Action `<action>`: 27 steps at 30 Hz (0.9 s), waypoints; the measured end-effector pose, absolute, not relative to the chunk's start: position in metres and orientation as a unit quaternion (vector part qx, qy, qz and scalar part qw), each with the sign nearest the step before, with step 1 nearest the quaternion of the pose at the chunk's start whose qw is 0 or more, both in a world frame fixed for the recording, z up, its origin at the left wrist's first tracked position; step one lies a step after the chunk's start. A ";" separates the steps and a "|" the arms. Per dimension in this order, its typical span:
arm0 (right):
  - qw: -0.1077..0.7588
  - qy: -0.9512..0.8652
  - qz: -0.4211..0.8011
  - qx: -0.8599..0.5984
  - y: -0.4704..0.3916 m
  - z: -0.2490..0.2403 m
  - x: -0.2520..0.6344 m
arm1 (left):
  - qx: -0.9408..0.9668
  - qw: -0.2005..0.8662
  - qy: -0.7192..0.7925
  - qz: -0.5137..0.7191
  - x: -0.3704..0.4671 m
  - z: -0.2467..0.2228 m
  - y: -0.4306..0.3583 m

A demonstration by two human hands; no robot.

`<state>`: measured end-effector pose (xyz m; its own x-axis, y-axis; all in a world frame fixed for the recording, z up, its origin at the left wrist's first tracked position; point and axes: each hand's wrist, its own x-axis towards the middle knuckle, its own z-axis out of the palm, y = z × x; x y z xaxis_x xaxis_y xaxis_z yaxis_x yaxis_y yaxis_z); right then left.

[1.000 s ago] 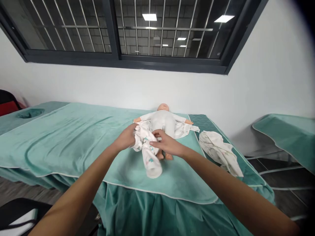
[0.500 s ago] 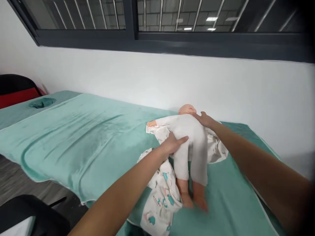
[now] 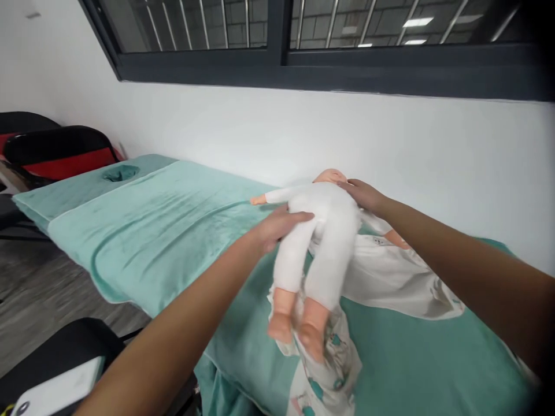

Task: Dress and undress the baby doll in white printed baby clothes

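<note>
A baby doll [image 3: 327,216] in a white long-sleeved bodysuit lies with its head toward the wall and its bare feet toward me. My left hand [image 3: 277,225] grips its hip, thumb across the front and the other fingers mostly hidden by the body. At the shoulder and neck, my right hand [image 3: 362,193] holds the doll from the other side. White printed baby clothes [image 3: 333,370] lie crumpled under and below the feet. Another spread of white cloth [image 3: 399,277] emerges from beneath the doll on the right; whether both are one garment I cannot tell.
The bed under a green cover [image 3: 182,214] runs along a white wall [image 3: 208,127], with a face hole [image 3: 120,173] at its far left. Red-and-black chairs [image 3: 65,153] stand beyond it. A phone [image 3: 60,387] rests on a black seat [image 3: 60,352] at lower left.
My view has turned left. Both hands have shifted the doll left over the cloth, and its legs now slant left, with its feet over the printed clothes. More cloth shows on the right.
</note>
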<state>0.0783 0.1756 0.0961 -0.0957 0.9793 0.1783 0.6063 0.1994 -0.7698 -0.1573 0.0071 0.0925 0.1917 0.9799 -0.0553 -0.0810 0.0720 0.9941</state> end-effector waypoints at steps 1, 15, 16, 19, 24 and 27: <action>0.327 -0.699 0.282 -0.570 0.178 0.095 0.056 | 0.500 0.580 0.460 0.449 -0.179 0.092 0.008; 0.274 -0.767 0.307 -0.493 0.211 0.045 -0.081 | 0.465 0.472 0.637 0.394 -0.321 0.042 0.022; 0.278 -0.768 0.294 -0.497 0.211 0.042 -0.071 | 0.466 0.426 0.676 0.381 -0.321 0.041 0.023; 0.332 -0.752 0.221 -0.524 0.194 0.037 -0.033 | 0.509 0.165 0.757 0.374 -0.308 0.049 0.016; 0.330 -0.789 0.256 -0.450 0.084 0.044 0.032 | 0.754 0.122 0.542 0.351 -0.230 0.067 -0.032; 0.158 -0.868 0.355 -0.309 -0.005 0.051 0.062 | 0.787 0.168 0.518 0.291 -0.186 0.060 -0.064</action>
